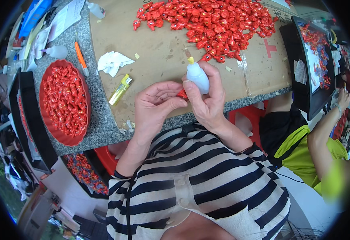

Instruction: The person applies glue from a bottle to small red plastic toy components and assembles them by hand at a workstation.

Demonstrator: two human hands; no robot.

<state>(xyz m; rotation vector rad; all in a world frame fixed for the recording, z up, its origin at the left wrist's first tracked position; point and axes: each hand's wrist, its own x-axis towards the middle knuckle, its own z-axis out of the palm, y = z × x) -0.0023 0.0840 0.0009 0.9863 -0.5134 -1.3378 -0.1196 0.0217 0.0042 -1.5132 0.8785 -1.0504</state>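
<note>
My right hand [209, 94] is wrapped round a white squeeze glue bottle [198, 78] with a yellow collar and a thin nozzle pointing up and away from me. Beside it, my left hand [159, 100] pinches a small red plastic piece [182, 94] between thumb and fingers, mostly hidden by them. Both hands meet above the near edge of the cardboard sheet [159, 52]. Beyond them lies a large heap of small red figures [219, 28], several with dark eye-like dots.
Left of the cardboard stand a red scalloped bowl [87, 102] full of small red pieces and an orange cutter [80, 56]. A yellow lighter [121, 89] and crumpled tissue [113, 63] lie on the cardboard. Black trays [299, 66] flank the table. Another person's arm [323, 134] shows at right.
</note>
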